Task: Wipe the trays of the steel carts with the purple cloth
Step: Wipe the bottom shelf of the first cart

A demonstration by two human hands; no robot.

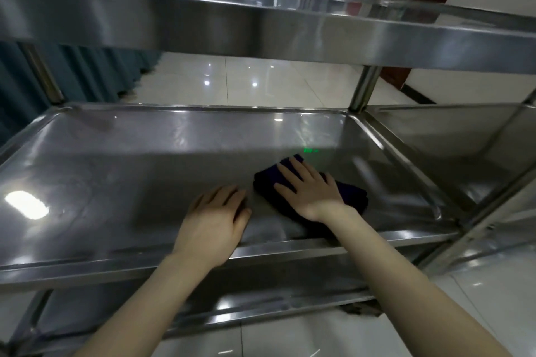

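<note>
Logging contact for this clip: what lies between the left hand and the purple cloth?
Head view: only bare tray separates the left hand from the purple cloth.

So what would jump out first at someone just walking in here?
Probably the dark purple cloth, the one patch of colour, lying right of centre on the shiny middle tray with the right hand spread flat on it. The left hand rests on the bare steel just beside it. Above them the upper tray spans the top of the view, gleaming with reflections.
</note>
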